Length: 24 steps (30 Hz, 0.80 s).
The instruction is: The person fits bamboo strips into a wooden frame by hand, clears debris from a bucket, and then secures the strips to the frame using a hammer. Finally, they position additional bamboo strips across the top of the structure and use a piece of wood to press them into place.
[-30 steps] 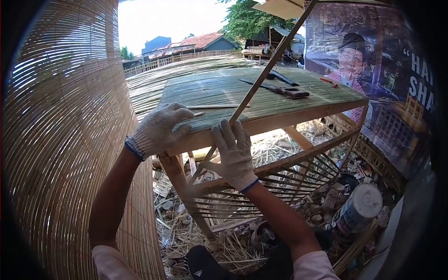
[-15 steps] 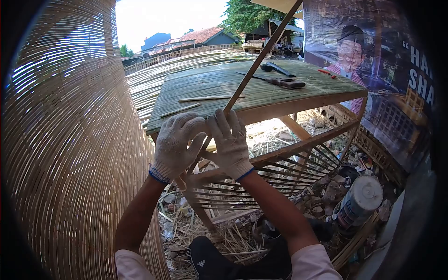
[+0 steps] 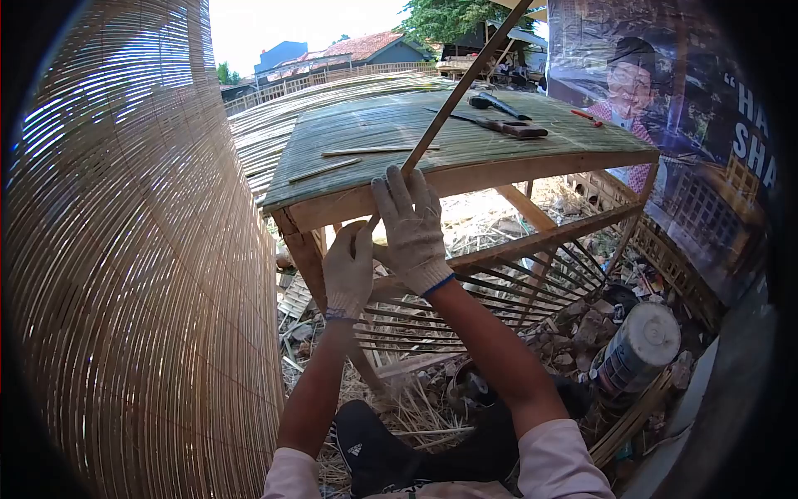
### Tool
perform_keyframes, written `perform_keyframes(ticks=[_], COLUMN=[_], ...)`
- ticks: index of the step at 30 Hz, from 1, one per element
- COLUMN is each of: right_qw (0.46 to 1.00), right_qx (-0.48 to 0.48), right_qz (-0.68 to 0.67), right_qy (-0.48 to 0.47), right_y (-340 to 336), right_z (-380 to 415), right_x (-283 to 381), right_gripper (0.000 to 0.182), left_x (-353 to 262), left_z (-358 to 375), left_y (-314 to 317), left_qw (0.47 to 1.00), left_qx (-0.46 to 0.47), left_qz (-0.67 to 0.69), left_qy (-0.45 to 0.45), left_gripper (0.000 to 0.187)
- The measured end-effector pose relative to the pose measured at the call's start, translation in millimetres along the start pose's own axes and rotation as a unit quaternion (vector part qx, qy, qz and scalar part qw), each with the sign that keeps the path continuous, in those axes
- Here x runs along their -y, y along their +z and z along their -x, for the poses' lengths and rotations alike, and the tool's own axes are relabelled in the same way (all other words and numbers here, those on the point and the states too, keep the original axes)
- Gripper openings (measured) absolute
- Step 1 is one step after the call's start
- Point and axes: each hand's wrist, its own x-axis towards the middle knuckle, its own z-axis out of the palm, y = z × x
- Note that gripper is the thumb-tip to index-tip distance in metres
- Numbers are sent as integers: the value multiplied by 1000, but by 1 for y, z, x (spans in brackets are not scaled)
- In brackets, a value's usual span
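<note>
A long, narrow brown bamboo strip (image 3: 465, 87) slants from the upper right down to the table's front edge. My right hand (image 3: 409, 229), in a white knitted glove, lies over the strip with its fingers pointing up at the edge and holds it there. Lower down, my left hand (image 3: 349, 264), also gloved, is closed with thumb and fingers pinched round the strip's lower part, beside my right thumb. Behind both hands stands the wooden-framed table (image 3: 532, 173) with a top of split bamboo. My palms and the strip's lower end are mostly hidden.
On the tabletop lie a handsaw (image 3: 519, 130), a dark-handled tool (image 3: 490, 103), a red-handled tool (image 3: 586, 115) and thin bamboo sticks (image 3: 378, 150). A bamboo blind (image 3: 150, 274) hangs at left. At right are a bucket (image 3: 640, 345) and a printed banner (image 3: 690, 91). Slats (image 3: 532, 291) run below.
My left hand has moved right and down from the table's corner, closing on the strip's lower part. My right hand stays at the table edge. The view has shifted slightly.
</note>
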Motion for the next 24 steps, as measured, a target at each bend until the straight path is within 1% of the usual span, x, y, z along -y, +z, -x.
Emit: perform_keyframes(ticks=[1, 2, 3, 5, 6, 7, 8, 9, 10, 13, 14, 15, 17, 19, 21, 24], right_qw=[1000, 998, 998, 999, 1000, 1000, 999, 998, 998, 1000, 1000, 1000, 998, 998, 998, 997], right_qx=[26, 51, 54, 49, 18, 20, 2, -17, -35, -8, 2, 5, 22, 20, 17, 16], right_qz=[12, 24, 24, 3, -17, -15, -25, -35, -45, -3, -1, 1, 51, 47, 44, 55], right_qy=[6, 11, 12, -1, 10, 12, 30, 46, 37, 22, 27, 29, 25, 24, 40, 50], right_y=[-5, -9, -11, -17, -19, -19, -17, -18, -18, -26, -30, -31, -32, -34, -36, -39], right_z=[-1, -2, 0, 7, 12, 18, 23, 25, 26, 22, 19, 18, 18, 17, 15, 13], right_x=[2, 3, 1, -5, -8, -14, -22, -28, -34, -35, -32, -31, -30, -27, -22, -16], right_gripper=[100, 100, 100, 97, 91, 91, 88, 86, 81, 80, 71, 71, 72, 71, 70, 69], left_x=[0, 0, 2, 6, 6, 7, 11, 12, 13, 16, 18, 16, 13, 8, 6, 3], left_z=[-4, -8, -10, -7, -6, -4, -4, -3, -4, -5, -4, -4, -2, -1, -2, -9], left_y=[1, 1, 2, 3, 5, 8, 12, 12, 13, 15, 17, 18, 21, 21, 26, 38], left_qw=[1000, 999, 996, 997, 999, 999, 999, 999, 998, 995, 992, 992, 992, 992, 988, 987], left_qx=[1, 20, 40, 33, 9, -15, -36, -36, -38, -49, -59, -57, -89, -81, -108, -135], left_qz=[-1, 7, 16, 2, -18, -36, -26, -24, -43, -83, -104, -103, -71, -85, -87, -70], left_qy=[-4, -41, -77, -69, -42, -16, 15, 12, 15, 29, 41, 39, 61, 47, 66, 55], left_gripper=[37, 38, 39, 39, 38, 37, 35, 35, 34, 32, 31, 31, 29, 28, 28, 31])
